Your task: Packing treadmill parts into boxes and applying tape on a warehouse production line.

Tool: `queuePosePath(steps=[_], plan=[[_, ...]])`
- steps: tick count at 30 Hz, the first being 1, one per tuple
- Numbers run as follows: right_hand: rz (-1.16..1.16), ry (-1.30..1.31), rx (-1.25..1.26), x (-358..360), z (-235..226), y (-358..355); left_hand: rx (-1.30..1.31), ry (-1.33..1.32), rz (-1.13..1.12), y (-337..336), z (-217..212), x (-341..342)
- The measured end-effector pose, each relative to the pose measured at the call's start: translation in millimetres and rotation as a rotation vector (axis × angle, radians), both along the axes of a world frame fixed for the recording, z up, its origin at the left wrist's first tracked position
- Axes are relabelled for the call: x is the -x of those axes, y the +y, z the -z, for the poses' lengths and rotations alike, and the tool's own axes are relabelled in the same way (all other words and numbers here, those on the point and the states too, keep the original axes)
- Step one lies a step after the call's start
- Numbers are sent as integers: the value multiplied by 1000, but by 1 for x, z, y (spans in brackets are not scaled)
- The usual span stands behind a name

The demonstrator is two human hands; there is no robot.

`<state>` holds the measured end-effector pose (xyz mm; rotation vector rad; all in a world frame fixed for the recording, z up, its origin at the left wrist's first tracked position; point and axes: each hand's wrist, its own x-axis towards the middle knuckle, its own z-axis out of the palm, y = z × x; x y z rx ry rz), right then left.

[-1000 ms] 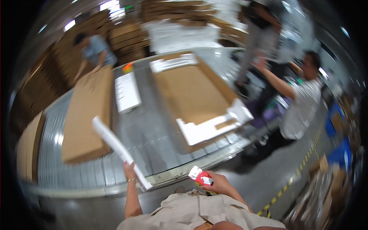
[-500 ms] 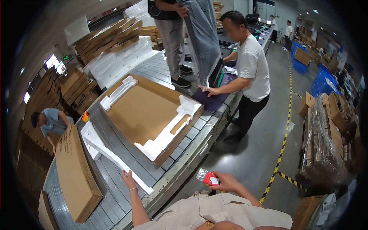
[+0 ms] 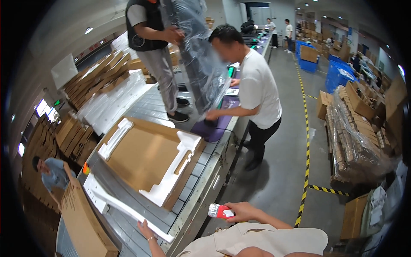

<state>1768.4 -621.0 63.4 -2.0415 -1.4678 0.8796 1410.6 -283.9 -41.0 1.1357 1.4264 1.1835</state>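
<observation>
From my feed the left hand (image 3: 146,230) is half hidden by a long white foam strip (image 3: 128,207) on the roller conveyor (image 3: 195,188); I cannot tell its grip. The right hand (image 3: 244,211) pinches a small red-and-silver packet (image 3: 220,211) beside the conveyor. The open cardboard box (image 3: 147,160) holds white foam edging (image 3: 171,182) (otherwise bare cardboard inside). A worker in white (image 3: 257,92) stands beyond.

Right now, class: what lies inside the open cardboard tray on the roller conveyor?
Inside the cardboard tray, white foam pieces line the left, right and near edges around bare brown cardboard. Whatever is beneath the foam is covered. The tray rests on the conveyor.
</observation>
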Motion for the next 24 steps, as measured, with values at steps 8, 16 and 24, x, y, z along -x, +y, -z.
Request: queuePosePath(steps=[8,16,24], plan=[[-64,14,-45,7,-1,2,-32,21,-18,1,15,14],[-78,1,-44,9,-3,0,-57,-5,-5,-5,27,12],[-92,5,-29,9,3,-10,-60,-106,-27,-16,39,14]])
